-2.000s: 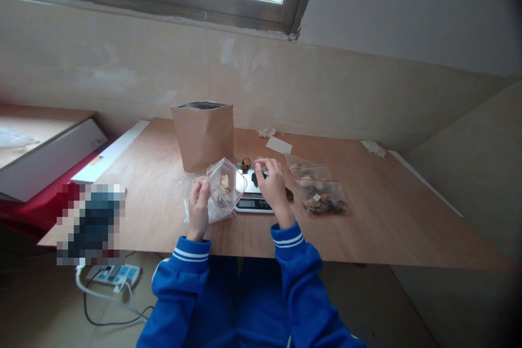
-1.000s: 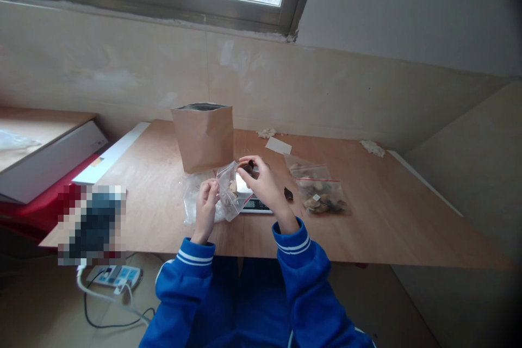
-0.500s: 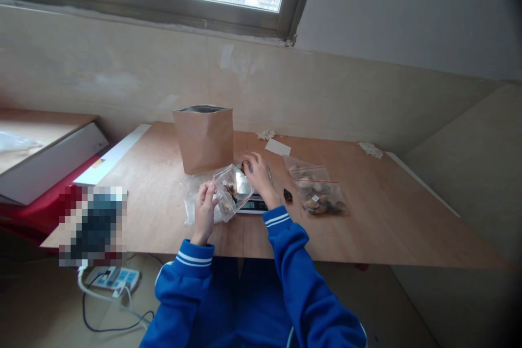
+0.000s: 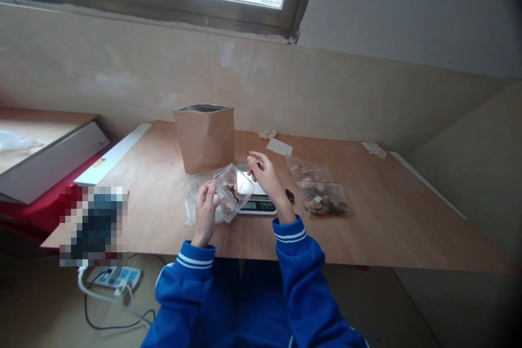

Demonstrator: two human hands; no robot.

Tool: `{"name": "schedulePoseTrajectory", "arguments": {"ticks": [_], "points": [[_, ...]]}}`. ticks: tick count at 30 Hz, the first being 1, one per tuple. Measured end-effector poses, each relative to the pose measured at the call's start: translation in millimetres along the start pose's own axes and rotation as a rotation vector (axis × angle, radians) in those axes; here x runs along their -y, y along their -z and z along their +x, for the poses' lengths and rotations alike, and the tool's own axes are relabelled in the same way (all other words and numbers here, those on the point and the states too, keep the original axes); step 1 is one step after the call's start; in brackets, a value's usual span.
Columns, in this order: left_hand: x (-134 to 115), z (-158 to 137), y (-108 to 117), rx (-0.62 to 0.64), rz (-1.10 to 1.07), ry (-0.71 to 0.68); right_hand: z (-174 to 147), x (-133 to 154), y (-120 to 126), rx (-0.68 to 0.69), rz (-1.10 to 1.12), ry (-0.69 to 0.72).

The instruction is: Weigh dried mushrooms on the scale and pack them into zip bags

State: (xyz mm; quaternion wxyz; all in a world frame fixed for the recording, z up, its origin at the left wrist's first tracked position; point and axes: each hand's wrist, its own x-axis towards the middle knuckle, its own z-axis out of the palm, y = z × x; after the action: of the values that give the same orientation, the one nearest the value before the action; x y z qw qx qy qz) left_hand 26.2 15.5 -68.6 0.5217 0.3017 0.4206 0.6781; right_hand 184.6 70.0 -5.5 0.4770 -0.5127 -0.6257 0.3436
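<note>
My left hand (image 4: 206, 209) pinches the edge of a clear zip bag (image 4: 228, 175). Brown and dark dried pieces (image 4: 232, 191) lie inside that bag, which is tilted beside and partly over a digital kitchen scale (image 4: 258, 205). Above the scale's plate is my right hand (image 4: 265, 176), its fingers curled together. A small brownish bit shows at those fingers, too small to name. Right of the scale lies a dark dried piece (image 4: 290, 196), partly behind my right wrist. Two zip bags overlap farther right; the front bag (image 4: 322, 196) holds several brown dried pieces.
An upright brown paper pouch (image 4: 206, 141) stands behind, its top open. More clear plastic (image 4: 191, 206) lies under my left hand. A white card (image 4: 279, 146) and crumpled tissue (image 4: 267, 134) are near the wall. A power strip (image 4: 116, 277) sits below the table's left side.
My right hand has moved right and a little toward me, away from the zip bag's mouth, uncovering more of the scale's plate. My left hand still holds the bag in the same place.
</note>
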Motion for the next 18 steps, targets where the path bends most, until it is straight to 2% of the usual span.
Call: {"name": "schedulePoseTrajectory", "arguments": {"ticks": [2, 5, 8, 14, 18], "points": [[-0.7, -1.7, -3.0, 0.0, -0.012, -0.01, -5.9, 20.7, 2.9, 0.125, 0.052, -0.06], [-1.6, -4.1, -6.4, -0.01, -0.016, -0.023, -10.9, 41.2, 1.6, 0.213, -0.079, -0.107], [-3.0, -6.2, -8.3, -0.029, -0.028, -0.012, -12.7, 47.4, -1.9, 0.172, -0.191, -0.081], [-5.6, -9.3, -12.0, -0.036, -0.064, 0.008, -14.7, 44.2, -2.5, 0.147, -0.238, -0.012], [-2.4, -11.5, -14.3, -0.033, -0.062, 0.012, -13.7, 45.4, -7.4, 0.104, -0.436, 0.025]]}}
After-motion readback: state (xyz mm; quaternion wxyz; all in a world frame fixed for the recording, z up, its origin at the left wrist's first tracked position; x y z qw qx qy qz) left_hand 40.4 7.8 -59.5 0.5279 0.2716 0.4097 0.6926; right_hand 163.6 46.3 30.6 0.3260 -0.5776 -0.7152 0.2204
